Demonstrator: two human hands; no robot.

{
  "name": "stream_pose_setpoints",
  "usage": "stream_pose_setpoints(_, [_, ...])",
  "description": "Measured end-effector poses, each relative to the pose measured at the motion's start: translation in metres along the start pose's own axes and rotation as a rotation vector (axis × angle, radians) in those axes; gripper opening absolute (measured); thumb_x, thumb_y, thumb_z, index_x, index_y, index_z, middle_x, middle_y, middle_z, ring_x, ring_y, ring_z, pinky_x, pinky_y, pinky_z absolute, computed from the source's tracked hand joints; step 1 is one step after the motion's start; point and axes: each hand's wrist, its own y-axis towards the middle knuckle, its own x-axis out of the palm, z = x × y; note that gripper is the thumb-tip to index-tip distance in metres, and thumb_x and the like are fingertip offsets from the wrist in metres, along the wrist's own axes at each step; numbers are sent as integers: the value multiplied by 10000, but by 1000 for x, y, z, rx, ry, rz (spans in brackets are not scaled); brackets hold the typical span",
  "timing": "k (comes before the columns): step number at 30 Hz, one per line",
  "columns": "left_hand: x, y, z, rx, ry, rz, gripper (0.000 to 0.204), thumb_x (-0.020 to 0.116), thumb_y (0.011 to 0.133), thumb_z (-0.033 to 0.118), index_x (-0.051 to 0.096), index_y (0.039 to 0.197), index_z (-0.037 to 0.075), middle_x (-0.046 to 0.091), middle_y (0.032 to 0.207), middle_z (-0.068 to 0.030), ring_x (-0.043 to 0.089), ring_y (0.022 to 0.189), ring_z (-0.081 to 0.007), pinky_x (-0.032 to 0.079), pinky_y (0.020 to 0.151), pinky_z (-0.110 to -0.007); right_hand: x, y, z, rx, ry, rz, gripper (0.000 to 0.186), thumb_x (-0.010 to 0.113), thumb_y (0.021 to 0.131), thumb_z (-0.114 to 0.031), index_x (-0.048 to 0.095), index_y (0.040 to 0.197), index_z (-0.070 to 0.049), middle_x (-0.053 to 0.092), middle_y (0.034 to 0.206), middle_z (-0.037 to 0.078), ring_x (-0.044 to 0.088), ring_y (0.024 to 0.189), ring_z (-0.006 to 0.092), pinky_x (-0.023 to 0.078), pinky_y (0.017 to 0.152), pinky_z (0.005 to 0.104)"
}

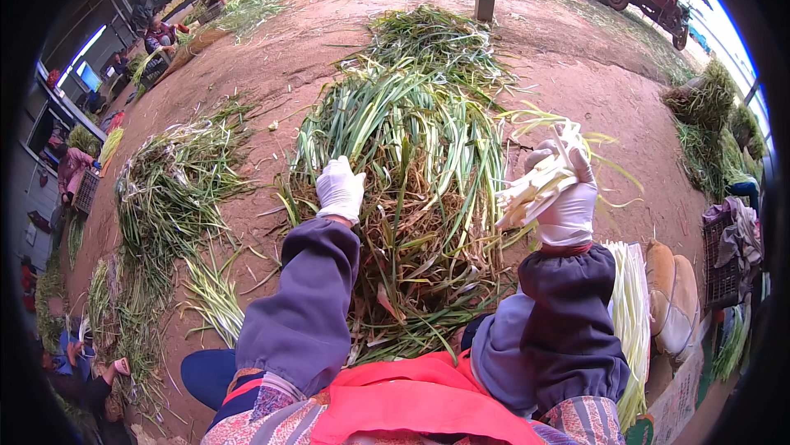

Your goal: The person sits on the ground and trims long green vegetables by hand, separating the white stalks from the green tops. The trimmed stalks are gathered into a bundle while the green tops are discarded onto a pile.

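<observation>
While the white-gloved left hand [340, 188] presses into the big heap of long green stalks [403, 165] at twelve o'clock, fingertips buried, grip unreadable, white-gloved right hand [568, 198] clutches a pale trimmed bunch [533, 190] at two o'clock.

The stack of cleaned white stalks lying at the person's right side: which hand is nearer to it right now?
Right. The right hand, gripping a bunch of pale stalks, is raised just above the stack of cleaned white stalks. The left hand reaches into the big green pile, farther off.
</observation>
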Motion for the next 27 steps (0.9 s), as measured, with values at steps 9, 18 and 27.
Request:
stream_pose_setpoints(9, [-59, 37, -87, -416, -1570, -401, 221, 639, 789, 57, 617, 992, -27, 641, 750, -43, 547, 560, -71, 417, 478, -195, -4, 5, -7, 74, 273, -77, 330, 666, 813, -140, 499, 1060, 1, 536, 905, 83, 535, 814, 189, 483, 759, 319])
stream_pose_setpoints(18, [-50, 6, -88, -426, -1382, -405, 139, 586, 855, 50, 576, 988, 9, 598, 771, -21, 529, 572, -80, 400, 499, -190, 5, 10, 34, 118, 195, -40, 264, 676, 780, -54, 487, 964, -45, 503, 840, 31, 509, 758, 145, 473, 734, 310])
stream_pose_setpoints(27, [-47, -4, -91, -400, -1427, -399, 143, 603, 860, 21, 605, 1003, 10, 616, 799, -14, 538, 585, -63, 425, 510, -172, 11, 15, 59, 207, 251, -56, 255, 647, 782, -47, 512, 998, -49, 513, 827, 37, 518, 757, 163, 476, 742, 311])
